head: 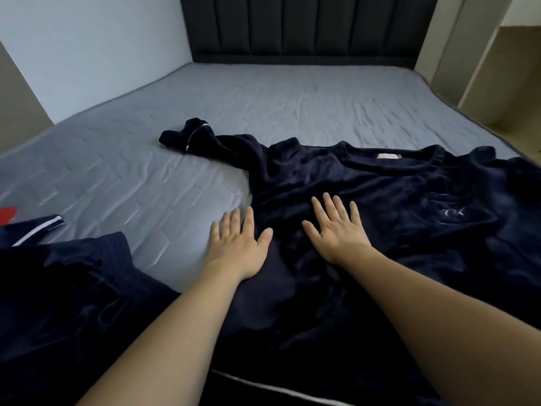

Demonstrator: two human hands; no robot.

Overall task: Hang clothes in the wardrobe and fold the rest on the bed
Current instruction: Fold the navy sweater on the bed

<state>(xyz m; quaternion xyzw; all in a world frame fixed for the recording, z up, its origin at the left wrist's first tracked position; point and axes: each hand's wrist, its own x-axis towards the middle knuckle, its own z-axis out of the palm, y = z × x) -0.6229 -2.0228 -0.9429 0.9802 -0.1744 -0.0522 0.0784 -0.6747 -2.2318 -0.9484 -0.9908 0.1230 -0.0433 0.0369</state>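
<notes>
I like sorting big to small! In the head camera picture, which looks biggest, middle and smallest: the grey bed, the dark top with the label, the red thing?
1. Grey bed
2. Dark top
3. Red thing, mostly cut off at the edge, so its real size is unsure.

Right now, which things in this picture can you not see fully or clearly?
- Head view: the dark top runs off the right edge; its right sleeve is cut off.
- Its neck label is too small to read.
- The red item is cut by the left edge.
- The left hand and right hand hide the cloth beneath.
</notes>
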